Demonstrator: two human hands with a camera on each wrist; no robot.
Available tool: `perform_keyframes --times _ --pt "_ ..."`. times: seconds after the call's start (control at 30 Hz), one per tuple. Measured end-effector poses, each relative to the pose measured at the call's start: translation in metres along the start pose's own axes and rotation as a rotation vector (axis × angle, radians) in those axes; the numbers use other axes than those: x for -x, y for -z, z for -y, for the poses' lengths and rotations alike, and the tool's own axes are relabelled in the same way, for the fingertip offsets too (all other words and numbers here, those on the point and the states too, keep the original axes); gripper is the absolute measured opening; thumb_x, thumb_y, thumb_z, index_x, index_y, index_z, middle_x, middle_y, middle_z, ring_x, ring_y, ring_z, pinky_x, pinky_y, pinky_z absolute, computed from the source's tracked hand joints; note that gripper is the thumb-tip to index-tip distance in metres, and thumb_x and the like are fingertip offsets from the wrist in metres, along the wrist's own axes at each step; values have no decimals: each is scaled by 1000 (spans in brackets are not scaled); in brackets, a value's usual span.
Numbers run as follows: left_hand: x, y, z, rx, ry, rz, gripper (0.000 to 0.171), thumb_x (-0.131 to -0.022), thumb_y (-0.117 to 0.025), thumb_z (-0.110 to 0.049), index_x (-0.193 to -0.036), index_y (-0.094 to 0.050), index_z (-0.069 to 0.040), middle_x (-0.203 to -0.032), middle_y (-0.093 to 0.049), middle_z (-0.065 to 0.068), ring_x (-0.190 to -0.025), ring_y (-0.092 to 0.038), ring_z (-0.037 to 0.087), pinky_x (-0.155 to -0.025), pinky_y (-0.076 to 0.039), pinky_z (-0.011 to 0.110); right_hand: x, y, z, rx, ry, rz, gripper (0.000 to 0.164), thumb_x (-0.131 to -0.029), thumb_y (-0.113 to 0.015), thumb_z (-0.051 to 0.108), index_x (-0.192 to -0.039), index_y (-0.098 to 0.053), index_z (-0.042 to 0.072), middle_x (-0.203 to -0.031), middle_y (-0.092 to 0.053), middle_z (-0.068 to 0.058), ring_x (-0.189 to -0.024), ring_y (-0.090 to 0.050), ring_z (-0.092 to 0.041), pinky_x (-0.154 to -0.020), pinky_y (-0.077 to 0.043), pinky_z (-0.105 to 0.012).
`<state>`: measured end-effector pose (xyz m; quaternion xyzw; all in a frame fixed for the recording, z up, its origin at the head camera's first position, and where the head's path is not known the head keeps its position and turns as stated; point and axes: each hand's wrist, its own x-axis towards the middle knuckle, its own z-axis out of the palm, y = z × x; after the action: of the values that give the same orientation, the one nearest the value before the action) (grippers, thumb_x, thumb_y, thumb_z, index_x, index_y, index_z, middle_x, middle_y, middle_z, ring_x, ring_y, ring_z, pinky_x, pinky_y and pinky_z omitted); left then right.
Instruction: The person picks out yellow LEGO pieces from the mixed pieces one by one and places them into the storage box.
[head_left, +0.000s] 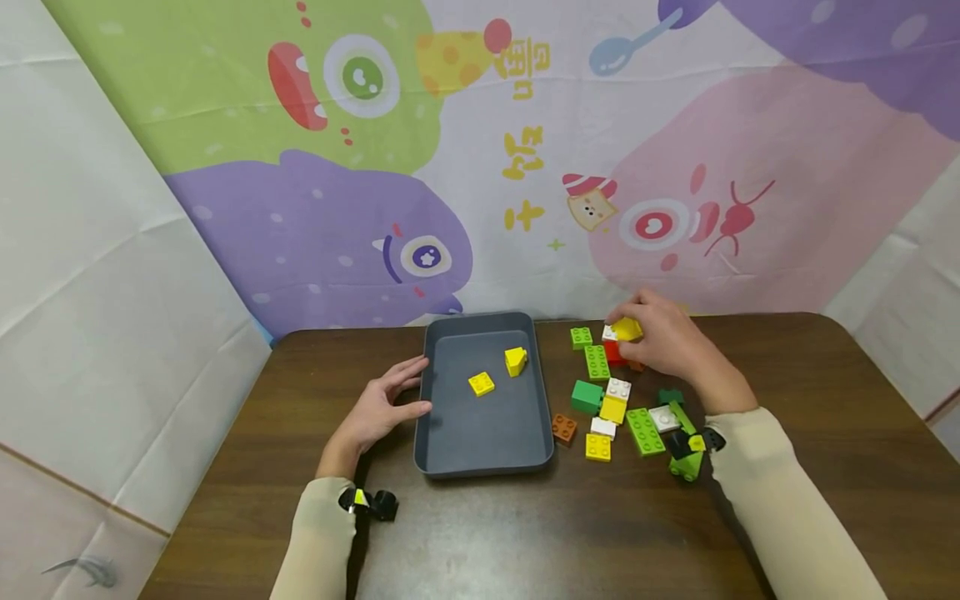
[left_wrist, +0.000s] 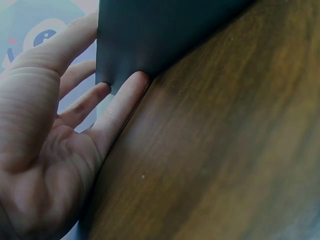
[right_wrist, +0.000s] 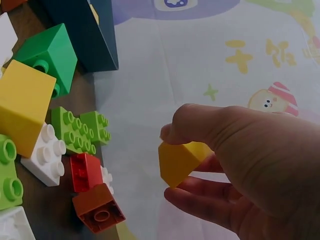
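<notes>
Between thumb and fingers, my right hand (head_left: 660, 337) pinches a yellow building block (right_wrist: 179, 162) with a slanted side, above the pile at the table's back right. Beneath and beside it lie a red block (right_wrist: 85, 172), a brown block (right_wrist: 99, 207) and a light green block (head_left: 597, 362). My left hand (head_left: 380, 406) rests at the left side of the dark grey tray (head_left: 480, 454), its fairly straight fingers touching the outer wall. Inside the tray are a flat yellow block (head_left: 482, 383) and a slanted yellow block (head_left: 515, 361).
Right of the tray several more blocks are spread out, among them a dark green block (head_left: 587, 397), a brown block (head_left: 564, 428), a yellow block (head_left: 597, 447) and a long light green block (head_left: 645, 432). A printed cloth (head_left: 517, 275) hangs behind the wooden table (head_left: 480, 542).
</notes>
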<state>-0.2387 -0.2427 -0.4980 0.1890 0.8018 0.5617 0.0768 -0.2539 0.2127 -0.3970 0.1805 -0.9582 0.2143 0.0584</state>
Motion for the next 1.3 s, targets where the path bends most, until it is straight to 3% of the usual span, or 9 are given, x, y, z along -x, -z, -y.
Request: perform_keyframes --times 0.53,1.0,1.3 --pt "1 1 -2 0 1 -2 74 -88 -78 -16 -153 -42 -11 -163 -33 6 -140 -42 40 -118 -28 64 -16 -2 14 30 39 157 35 -78 -81 14 -112 -76 14 -108 -62 -13 -94 -53 -28 -81 -55 -44" --pt "0 0 -1 -2 2 -11 75 -86 -79 -17 -152 -44 -12 -162 -35 6 -139 -44 39 -119 -29 63 -29 -4 35 55 120 219 32 -78 -80 14 -110 -77 13 -103 -63 -9 -87 -53 -25 -75 -52 -38" --pt "0 0 0 -2 4 -7 75 -86 -79 -18 -152 -44 -12 -162 -35 6 -139 -43 39 -118 -29 63 -32 -11 45 19 123 274 28 -79 -80 13 -106 -77 17 -104 -63 -8 -87 -55 -25 -75 -53 -38"
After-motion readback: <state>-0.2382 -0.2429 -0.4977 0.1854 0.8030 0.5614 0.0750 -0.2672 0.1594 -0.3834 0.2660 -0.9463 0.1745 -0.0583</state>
